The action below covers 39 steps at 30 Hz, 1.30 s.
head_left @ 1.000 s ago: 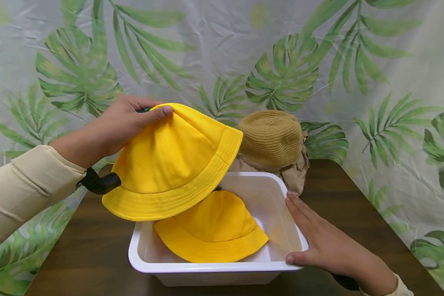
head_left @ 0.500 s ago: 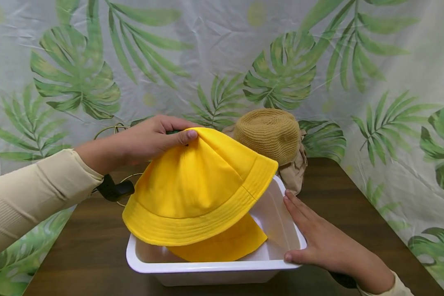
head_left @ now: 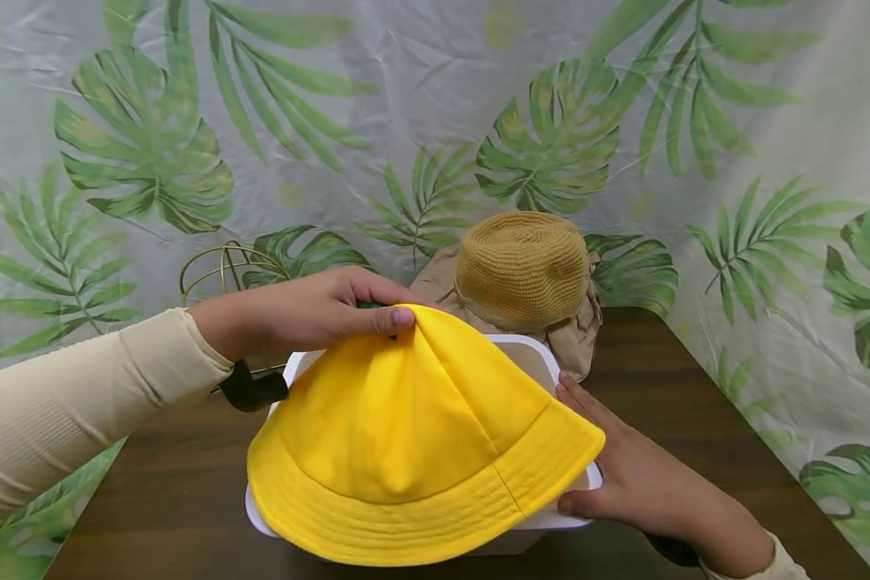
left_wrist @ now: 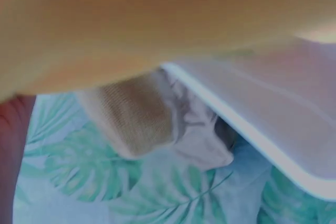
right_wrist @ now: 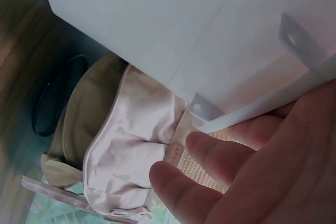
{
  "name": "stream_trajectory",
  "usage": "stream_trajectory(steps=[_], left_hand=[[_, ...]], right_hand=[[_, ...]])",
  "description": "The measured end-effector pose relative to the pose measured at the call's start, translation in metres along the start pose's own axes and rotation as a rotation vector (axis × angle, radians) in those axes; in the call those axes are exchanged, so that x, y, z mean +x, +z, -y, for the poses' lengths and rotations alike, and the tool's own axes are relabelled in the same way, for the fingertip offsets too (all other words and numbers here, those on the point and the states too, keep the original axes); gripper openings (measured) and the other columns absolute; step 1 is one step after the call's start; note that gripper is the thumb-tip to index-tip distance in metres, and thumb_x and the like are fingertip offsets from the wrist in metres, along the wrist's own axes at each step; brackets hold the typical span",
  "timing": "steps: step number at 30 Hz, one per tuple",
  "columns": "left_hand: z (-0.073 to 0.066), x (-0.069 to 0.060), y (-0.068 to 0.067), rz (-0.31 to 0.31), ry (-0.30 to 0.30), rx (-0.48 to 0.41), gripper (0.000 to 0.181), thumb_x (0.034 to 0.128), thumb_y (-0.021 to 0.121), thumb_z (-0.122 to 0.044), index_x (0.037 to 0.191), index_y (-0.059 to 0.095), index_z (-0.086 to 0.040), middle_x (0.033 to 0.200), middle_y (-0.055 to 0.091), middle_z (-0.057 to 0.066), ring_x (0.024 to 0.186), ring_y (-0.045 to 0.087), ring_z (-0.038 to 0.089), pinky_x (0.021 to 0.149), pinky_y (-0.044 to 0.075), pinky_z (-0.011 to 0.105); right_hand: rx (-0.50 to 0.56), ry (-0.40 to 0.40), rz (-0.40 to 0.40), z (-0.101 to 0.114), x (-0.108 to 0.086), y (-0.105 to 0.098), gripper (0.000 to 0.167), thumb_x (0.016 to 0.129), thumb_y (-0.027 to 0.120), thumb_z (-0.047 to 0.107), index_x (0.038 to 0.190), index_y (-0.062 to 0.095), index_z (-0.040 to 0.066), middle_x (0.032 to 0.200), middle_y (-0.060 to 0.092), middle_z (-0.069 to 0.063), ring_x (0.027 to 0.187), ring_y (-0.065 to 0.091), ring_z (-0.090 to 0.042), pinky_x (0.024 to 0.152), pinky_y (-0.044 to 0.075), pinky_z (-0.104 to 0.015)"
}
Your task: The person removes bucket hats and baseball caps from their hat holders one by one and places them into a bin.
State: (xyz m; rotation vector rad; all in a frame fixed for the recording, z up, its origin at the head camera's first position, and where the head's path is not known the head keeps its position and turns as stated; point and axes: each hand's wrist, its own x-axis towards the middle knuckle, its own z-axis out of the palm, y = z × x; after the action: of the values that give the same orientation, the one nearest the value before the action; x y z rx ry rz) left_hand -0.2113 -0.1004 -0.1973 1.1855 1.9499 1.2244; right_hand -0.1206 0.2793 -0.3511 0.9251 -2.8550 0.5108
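A yellow bucket hat [head_left: 406, 435] hangs brim down over the white plastic bin [head_left: 522, 345], its crown pinched between the thumb and fingers of my left hand [head_left: 326, 310]. It covers most of the bin's opening, so the bin's contents are out of sight. My right hand [head_left: 641, 475] rests at the bin's right rim, thumb by the front corner and fingers spread along the side. In the right wrist view, those fingers [right_wrist: 220, 156] extend just below the rim, outside the bin wall [right_wrist: 142, 24].
Behind the bin, a tan knitted hat [head_left: 522, 270] sits on beige cloth hats [head_left: 580, 350]. A gold wire stand [head_left: 225, 262] is at the back left. The dark wooden table [head_left: 667, 379] meets a leaf-print curtain [head_left: 420, 97].
My left hand has brought the yellow bucket hat rightward, down and nearer, over the bin. It now hides the other yellow hat seen inside earlier. My right hand has stayed at the rim.
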Motion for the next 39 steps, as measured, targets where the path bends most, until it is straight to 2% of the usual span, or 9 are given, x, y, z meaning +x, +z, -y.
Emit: stream_trajectory(steps=[3,6,9,13,16,21,25,33,39], left_hand=[[0.009,0.009,0.007,0.035,-0.038,-0.012,0.036,0.1036,0.053,-0.025,0.136,0.063,-0.015,0.13,0.063,0.002,0.11,0.059,0.021,0.089,0.052,0.036],[0.02,0.022,0.012,0.053,-0.076,0.024,0.034,0.1038,0.053,-0.024,0.135,0.064,-0.018,0.129,0.063,-0.001,0.111,0.059,0.019,0.092,0.05,0.035],[0.031,0.035,0.016,0.031,-0.113,0.061,0.033,0.1031,0.055,-0.025,0.133,0.066,-0.018,0.126,0.064,-0.003,0.11,0.058,0.017,0.093,0.048,0.033],[0.045,0.046,0.017,-0.026,-0.166,0.079,0.033,0.1037,0.054,-0.025,0.134,0.065,-0.018,0.134,0.061,-0.007,0.123,0.053,0.011,0.099,0.045,0.032],[0.054,0.048,0.017,-0.053,-0.213,0.087,0.036,0.1044,0.052,-0.021,0.139,0.06,-0.015,0.139,0.057,-0.005,0.129,0.049,0.012,0.101,0.044,0.032],[0.065,0.047,0.015,-0.056,-0.264,0.139,0.045,0.102,0.056,-0.015,0.146,0.051,-0.011,0.134,0.06,0.002,0.12,0.056,0.016,0.099,0.046,0.033],[0.071,0.045,0.012,-0.05,-0.252,0.197,0.048,0.1001,0.06,-0.014,0.147,0.049,-0.01,0.128,0.063,0.004,0.117,0.058,0.019,0.098,0.047,0.033],[0.074,0.038,0.012,-0.056,-0.21,0.3,0.054,0.0964,0.067,-0.026,0.147,0.051,-0.013,0.14,0.056,0.001,0.127,0.05,0.018,0.103,0.043,0.037],[0.056,0.02,0.02,-0.007,-0.122,0.603,0.069,0.0903,0.07,-0.048,0.15,0.047,-0.021,0.154,0.039,0.0,0.14,0.036,0.021,0.111,0.034,0.043]], right_hand=[[-0.036,0.009,-0.004,0.001,-0.001,0.001,0.107,0.082,0.072,0.057,0.159,0.017,0.007,0.165,0.013,-0.007,0.146,0.026,-0.025,0.111,0.028,-0.023],[-0.041,0.002,-0.005,0.001,-0.002,0.001,0.11,0.081,0.073,0.056,0.16,0.015,0.007,0.165,0.013,-0.009,0.148,0.021,-0.021,0.105,0.008,-0.005],[-0.038,0.006,0.0,0.0,-0.002,0.001,0.113,0.08,0.074,0.058,0.16,0.013,0.009,0.166,0.012,-0.008,0.148,0.019,-0.02,0.103,0.005,-0.002],[-0.039,0.019,0.008,0.0,-0.003,0.002,0.113,0.079,0.074,0.059,0.16,0.012,0.01,0.166,0.011,-0.007,0.148,0.02,-0.02,0.103,0.005,-0.002],[-0.032,0.016,0.009,0.0,-0.003,0.002,0.115,0.078,0.074,0.06,0.161,0.011,0.011,0.166,0.009,-0.006,0.148,0.021,-0.022,0.103,0.005,-0.003],[-0.03,-0.007,0.002,0.0,-0.003,0.0,0.117,0.077,0.074,0.061,0.161,0.009,0.012,0.166,0.008,-0.007,0.147,0.023,-0.025,0.107,0.012,-0.01],[-0.023,-0.015,-0.006,0.001,-0.003,-0.002,0.116,0.078,0.074,0.062,0.161,0.009,0.012,0.166,0.008,-0.007,0.147,0.023,-0.026,0.106,0.009,-0.009],[-0.012,-0.014,0.0,0.0,-0.002,-0.001,0.116,0.078,0.073,0.061,0.161,0.008,0.012,0.166,0.007,-0.007,0.148,0.022,-0.025,0.104,0.006,-0.006],[-0.046,0.008,0.011,0.001,-0.001,-0.001,0.117,0.078,0.073,0.062,0.161,0.008,0.014,0.167,0.007,-0.005,0.147,0.023,-0.024,0.108,0.016,-0.016]])
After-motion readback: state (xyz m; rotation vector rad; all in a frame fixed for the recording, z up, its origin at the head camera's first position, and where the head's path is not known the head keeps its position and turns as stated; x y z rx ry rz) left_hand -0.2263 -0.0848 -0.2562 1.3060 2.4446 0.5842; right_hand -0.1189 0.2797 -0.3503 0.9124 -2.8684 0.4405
